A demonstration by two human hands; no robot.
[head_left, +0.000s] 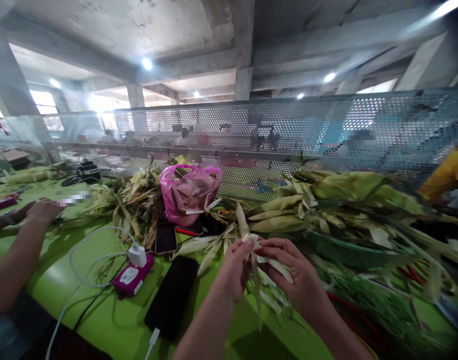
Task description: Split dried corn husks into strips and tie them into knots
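Observation:
In the head view, pale corn husks point(243, 220) rise from between my two hands, with strips hanging below. My left hand point(234, 270) is closed around their lower end, thumb on top. Close by on the right, my right hand point(291, 267) pinches the same husks with thumb and fingertips; a broad white strip passes under its fingers. What lies inside the grip is partly hidden. Beyond my hands on the right is a large heap of green and yellow husks point(349, 200). Shredded husk bits lie on the green table point(259, 345) beneath them.
A pink plastic bag point(189, 192) stands behind, beside a dry husk pile point(136, 200). To the left are a black phone point(172, 297), another phone point(165, 239) and a purple power strip point(133, 277) with cables. A co-worker's arms point(26, 240) reach in. A perforated metal screen point(229, 130) closes the back.

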